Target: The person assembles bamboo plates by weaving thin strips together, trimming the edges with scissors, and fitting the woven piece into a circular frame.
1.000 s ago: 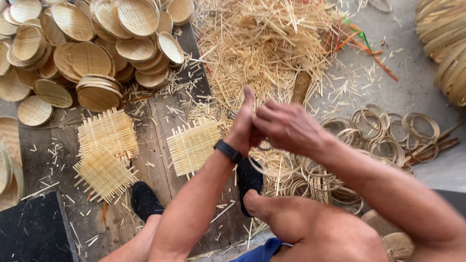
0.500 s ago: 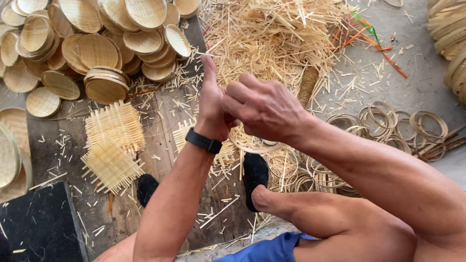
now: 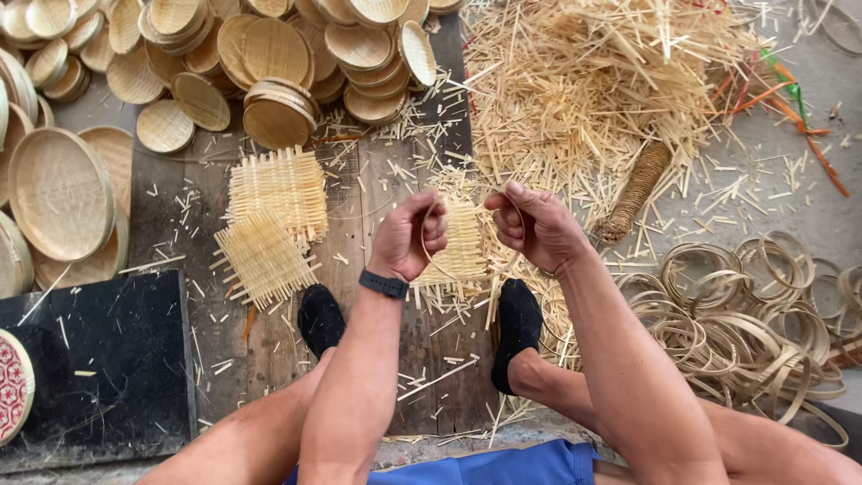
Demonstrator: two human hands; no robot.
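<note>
Quick count: three woven square mats [image 3: 278, 187], [image 3: 262, 256], [image 3: 460, 241], two black shoes [image 3: 321, 319], [image 3: 518, 325], one rope-wrapped stick [image 3: 636, 190], one black board [image 3: 94, 364]. Round trays [image 3: 278, 112] and bamboo rings [image 3: 745, 314]: too many to count.

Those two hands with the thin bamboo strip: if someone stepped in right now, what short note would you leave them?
Left hand: closed on one end of a thin bamboo strip bent into a loop.
Right hand: pinching the strip's other end; hands apart, above a woven mat.
Nearby: two more woven mats on the wooden board, finished round trays stacked beyond, loose splints ahead, ready hoops to the right.
Done: many trays and hoops made.
Left: the loop looks unclosed; the mats have no rims.
</note>
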